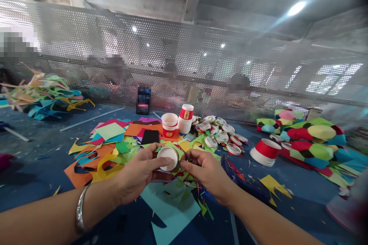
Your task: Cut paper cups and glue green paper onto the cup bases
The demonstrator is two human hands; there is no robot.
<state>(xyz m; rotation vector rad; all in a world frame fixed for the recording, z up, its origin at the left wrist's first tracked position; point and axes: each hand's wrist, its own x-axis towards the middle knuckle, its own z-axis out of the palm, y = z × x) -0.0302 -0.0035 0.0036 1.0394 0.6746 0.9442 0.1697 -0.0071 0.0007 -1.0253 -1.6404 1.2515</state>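
My left hand (pixel 143 168) is closed around a small white paper cup bottom (pixel 167 159). Its round face and raised rim point toward me, with the thumb laid across it. My right hand (pixel 201 166) pinches a thin dark tool (pixel 186 155) close to the cup bottom's right edge; it looks like scissors, but fingers cover most of it. Beneath both hands lie a light blue paper sheet (pixel 172 210) and small paper scraps. Beyond them stand red-and-white paper cups (pixel 169 125) and a second cup stack (pixel 185 122).
A heap of cut cup bottoms (pixel 221 136) lies behind my right hand. Colored paper pieces (pixel 112 132) spread left. A cup stack (pixel 266 152) and colorful paper shapes (pixel 313 138) are at right, paper offcuts (pixel 43 93) far left. A phone (pixel 143 100) leans against the perforated panel (pixel 161 42).
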